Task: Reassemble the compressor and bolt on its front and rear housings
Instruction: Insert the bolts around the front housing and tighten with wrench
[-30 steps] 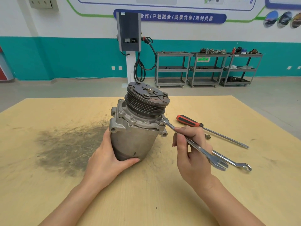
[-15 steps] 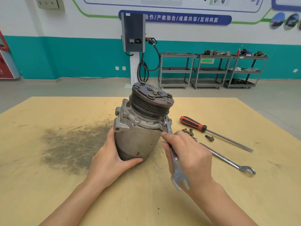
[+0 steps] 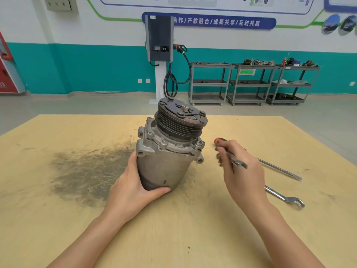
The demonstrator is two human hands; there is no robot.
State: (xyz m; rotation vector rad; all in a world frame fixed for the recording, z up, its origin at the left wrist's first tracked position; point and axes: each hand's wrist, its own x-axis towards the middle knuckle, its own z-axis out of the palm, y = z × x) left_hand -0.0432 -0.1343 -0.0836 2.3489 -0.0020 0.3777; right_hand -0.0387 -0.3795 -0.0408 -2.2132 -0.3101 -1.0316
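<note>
Workshop floor, teal-banded wall, three grey shelf carts along it and a wall charger unit well behind the compressor. Yellow wood counter, with a dark greasy smear just left of the compressor.

Compressor stands on end mid-counter, tilted slightly toward the right. Grey cast aluminium body, narrower at the base. Front housing flange sits on top with bolt ears around the rim; one bolt head shows at the right ear. Dark ribbed pulley with clutch plate and centre nut on top.

Left hand wraps the lower body of the compressor: fingers behind it, thumb across the front near the base, firm grip.

Right hand is just right of the compressor, apart from it, fingers curled round a wrench. Wrench looks blurred; its near end pokes out over the knuckles, far end hidden by the fingers. Not touching the flange.

Right of the compressor, beyond the right hand: red-handled screwdriver, handle mostly hidden by the fingers, shaft running away to the right. A second wrench lies flat nearer the counter's front edge, ring end outermost.

Room: the counter's far edge is close behind the compressor, wide open surface to the left past the smear and toward the near side between the forearms. Right edge is well past the tools.
</note>
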